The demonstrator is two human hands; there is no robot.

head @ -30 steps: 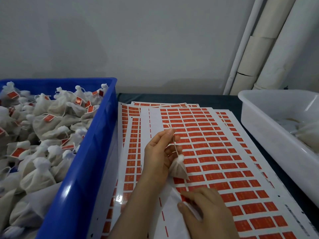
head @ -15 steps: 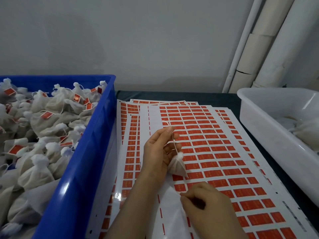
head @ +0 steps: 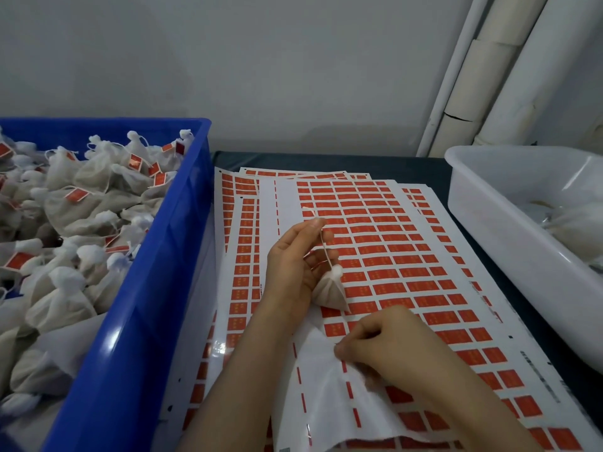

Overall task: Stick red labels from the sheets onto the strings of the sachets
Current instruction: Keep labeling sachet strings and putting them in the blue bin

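Observation:
Over the sheets of red labels (head: 401, 256), my left hand (head: 293, 265) pinches the string (head: 326, 251) of a small white sachet (head: 329, 293). The sachet hangs from that string against my palm. Lower down, my right hand (head: 388, 350) curls on the top sheet, its fingertips pinching at the sheet's peeled left edge (head: 339, 350). Whether a label is between those fingertips cannot be told.
A blue crate (head: 156, 288) at the left is heaped with white sachets (head: 65, 223), several with red labels on their strings. At the right stands a white tub (head: 509, 243) with a few sachets inside. Behind are a grey wall and white pipes (head: 509, 66).
My right hand has slid a little up the sheet and its fingers have curled tighter at the peeled edge. My left hand keeps the sachet in about the same spot.

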